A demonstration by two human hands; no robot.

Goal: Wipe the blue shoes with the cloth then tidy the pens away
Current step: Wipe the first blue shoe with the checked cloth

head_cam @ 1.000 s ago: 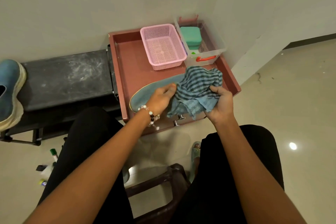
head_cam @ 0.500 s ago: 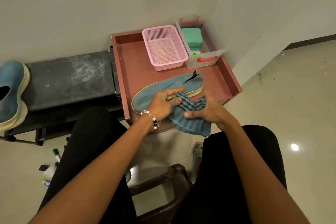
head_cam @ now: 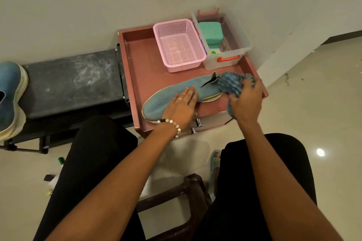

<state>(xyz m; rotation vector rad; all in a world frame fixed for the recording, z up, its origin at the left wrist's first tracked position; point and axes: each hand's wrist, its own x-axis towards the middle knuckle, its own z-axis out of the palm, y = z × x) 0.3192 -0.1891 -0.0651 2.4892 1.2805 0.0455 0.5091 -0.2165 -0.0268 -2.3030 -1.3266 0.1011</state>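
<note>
Both forearms bare, no sleeves in view. Left hand: thin pale ring on one finger; at the wrist a beaded bracelet, mostly round pearl-white beads with a few black beads at the end nearer the thumb side. Right hand: no ring or band visible. Legs covered in plain black trousers, matte fabric, no seams or markings to be made out. Below the right knee, a patterned teal sandal on the foot, partly hidden.
</note>
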